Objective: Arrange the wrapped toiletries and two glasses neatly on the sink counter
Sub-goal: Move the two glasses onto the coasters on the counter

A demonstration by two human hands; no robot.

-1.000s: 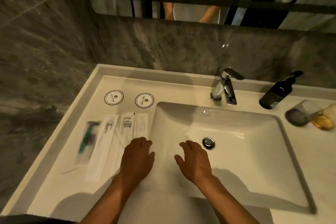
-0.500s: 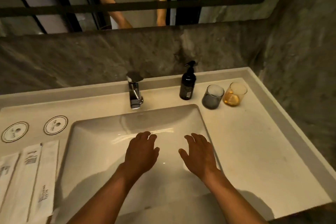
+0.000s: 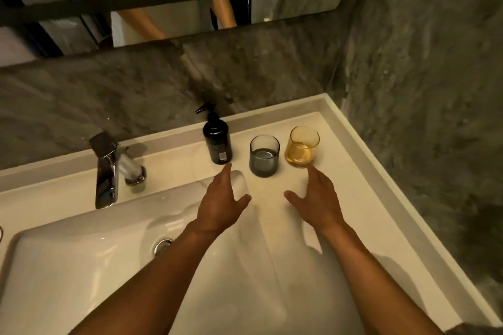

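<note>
Two glasses stand upright side by side at the back right of the white sink counter [image 3: 362, 198]: a grey glass [image 3: 264, 155] and, to its right, an amber glass [image 3: 302, 146]. My left hand [image 3: 221, 200] hovers open just in front and left of the grey glass, fingertips near the soap bottle. My right hand [image 3: 317, 198] is open too, its fingertips just below the amber glass, not touching it. Neither hand holds anything. The wrapped toiletries are out of view to the left.
A black pump soap bottle [image 3: 217, 138] stands left of the grey glass. The chrome faucet [image 3: 107, 171] sits behind the basin [image 3: 81, 266], whose drain [image 3: 162, 245] shows near my left forearm. A raised rim and dark stone wall bound the counter at right and back.
My view has swung from the counter's left side to the right, so the wrapped toiletries have left the frame. Both hands have moved forward from over the basin to just short of the glasses.
</note>
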